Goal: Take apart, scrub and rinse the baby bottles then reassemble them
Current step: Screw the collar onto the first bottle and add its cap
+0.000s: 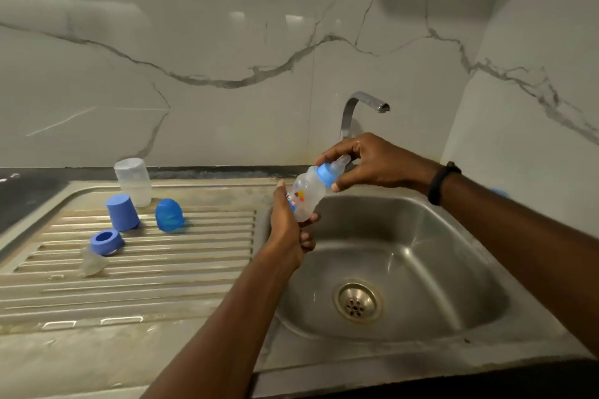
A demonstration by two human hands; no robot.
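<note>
Small translucent plastic baby bottle with coloured print point(308, 194) held over left rear edge of stainless steel sink basin point(421, 269), long axis tilted, clear teat end up-right toward curved chrome tap point(359, 107). Left hand point(288, 227) wrapped round bottle's base. Right hand point(372, 165) pinches blue screw collar point(327, 174) at neck, thumb below, fingers above. On ribbed steel drainboard point(162, 269): upturned clear bottle body point(134, 181), blue tapered cap point(121, 212), blue domed cap point(169, 214), blue ring collar point(106, 241), clear silicone teat point(92, 264).
</note>
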